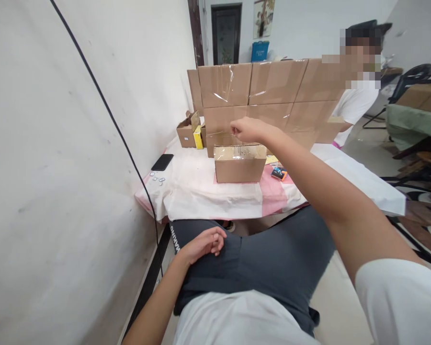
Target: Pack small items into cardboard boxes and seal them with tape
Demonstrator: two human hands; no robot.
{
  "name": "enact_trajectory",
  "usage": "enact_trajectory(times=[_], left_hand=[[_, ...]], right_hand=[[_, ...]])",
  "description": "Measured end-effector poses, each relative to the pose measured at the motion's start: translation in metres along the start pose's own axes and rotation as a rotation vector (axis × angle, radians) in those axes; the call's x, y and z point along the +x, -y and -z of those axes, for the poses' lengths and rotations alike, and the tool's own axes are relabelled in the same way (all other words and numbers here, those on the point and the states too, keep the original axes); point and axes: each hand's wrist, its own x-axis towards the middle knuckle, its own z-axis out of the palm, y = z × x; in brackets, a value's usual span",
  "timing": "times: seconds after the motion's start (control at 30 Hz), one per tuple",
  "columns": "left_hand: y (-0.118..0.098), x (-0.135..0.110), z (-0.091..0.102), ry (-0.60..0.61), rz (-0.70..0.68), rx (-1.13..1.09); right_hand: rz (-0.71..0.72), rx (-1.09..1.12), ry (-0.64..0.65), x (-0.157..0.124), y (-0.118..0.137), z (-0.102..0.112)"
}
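Note:
My right hand (pixel 247 129) hovers over a small cardboard box (pixel 240 170), with its fingers curled together. Whatever those fingers hold, if anything, is too small or hidden to make out. Clear tape runs along the box's top edge, and it stands upright on the cloth-covered table (pixel 190 191). My left hand (pixel 208 242) rests on my lap over dark trousers, its fingers loosely bent and apart, holding nothing. Just right of the box lies a small black, blue and orange item (pixel 279 173), partly beside my right forearm.
A taped wall of stacked cardboard boxes (pixel 226 86) stands behind the box. To the left are a small open carton (pixel 185 136), a yellow box (pixel 198 137), a black phone (pixel 162 162) and several small flat pieces (pixel 155 178). Another person (pixel 359 105) sits beyond. A black cable (pixel 107 108) hangs along the wall.

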Motion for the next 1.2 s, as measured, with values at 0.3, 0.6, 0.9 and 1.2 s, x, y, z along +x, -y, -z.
enact_trajectory(times=[0.3,0.6,0.9,1.2], left_hand=[[-0.099,0.096,0.015,-0.362,-0.417,0.701],[-0.128,0.178,0.018,-0.513,-0.645,1.717],[-0.107,0.181,0.014,-0.59,-0.678,1.629],[-0.099,0.187,0.01,-0.665,-0.721,1.585]], right_hand=[[-0.018,-0.011,0.027,0.018,-0.008,-0.009],[-0.024,-0.046,0.081,0.043,-0.024,-0.022],[-0.042,0.263,0.358,0.076,-0.059,-0.072],[-0.017,0.652,0.61,0.094,-0.092,-0.081]])
